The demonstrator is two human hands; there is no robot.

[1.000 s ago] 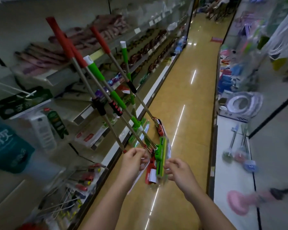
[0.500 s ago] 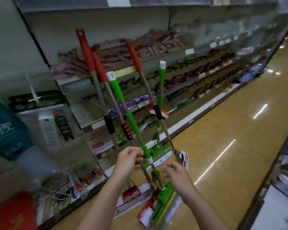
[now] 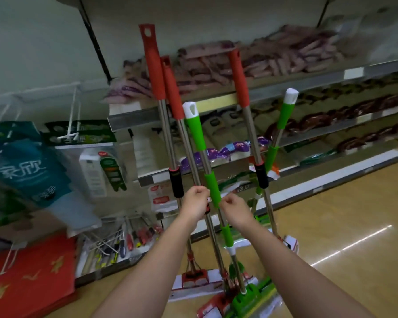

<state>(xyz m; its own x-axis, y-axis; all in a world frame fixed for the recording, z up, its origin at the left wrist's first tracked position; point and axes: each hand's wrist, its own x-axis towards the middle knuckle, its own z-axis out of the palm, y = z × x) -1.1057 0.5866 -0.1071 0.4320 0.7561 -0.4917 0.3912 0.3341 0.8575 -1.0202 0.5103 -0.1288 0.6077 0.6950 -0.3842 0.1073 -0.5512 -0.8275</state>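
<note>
green mop (image 3: 212, 188) stands near upright, its grip pinched by the right hand (image 3: 236, 208), the left hand (image 3: 194, 201) just left curled round the red mop (image 3: 173, 92).

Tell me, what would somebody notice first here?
Tall mops lean on the shop shelf, three with red handles and two with green ones. In the middle, the left hand grips one red mop by its steel pole, and the right hand pinches the front green mop.
</note>
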